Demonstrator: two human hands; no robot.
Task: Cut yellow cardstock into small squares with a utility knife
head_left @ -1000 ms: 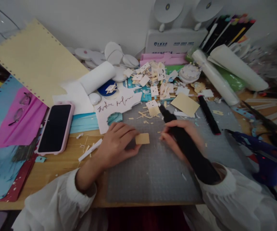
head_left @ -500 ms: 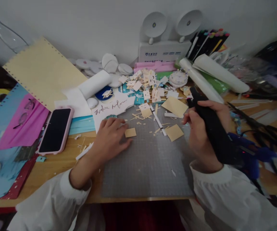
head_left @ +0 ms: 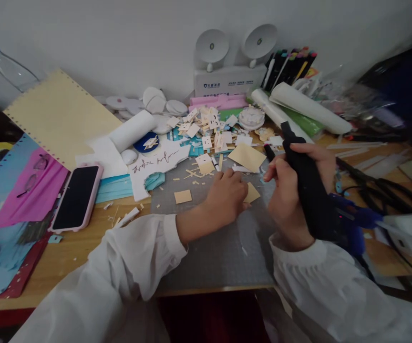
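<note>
My left hand (head_left: 227, 195) is over the grey gridded mat (head_left: 213, 252), its fingers curled down and their tips hidden. Beyond the knuckles shows the end of a white pen (head_left: 216, 164); whether the fingers grip it is hidden. Beside the thumb lies a partly covered tan paper square (head_left: 253, 193). My right hand (head_left: 283, 200) is raised at the mat's right side, closed around a long black object (head_left: 309, 190) of unclear kind. A shorter black tip (head_left: 269, 152) juts out by its fingers. Another tan square (head_left: 182, 196) lies left of my left hand.
Small paper pieces with drawn faces (head_left: 206, 128) are heaped behind the mat. A phone (head_left: 75, 197) and a tan punched sheet (head_left: 63, 119) lie left. White rolls (head_left: 309, 107) are behind right. A blue glue gun (head_left: 356, 219) and black cables (head_left: 381, 190) are on the right.
My left hand has moved right, from beside the small tan square to over the pen and another square, its fingers more curled. My right hand still holds the black object. The view has shifted.
</note>
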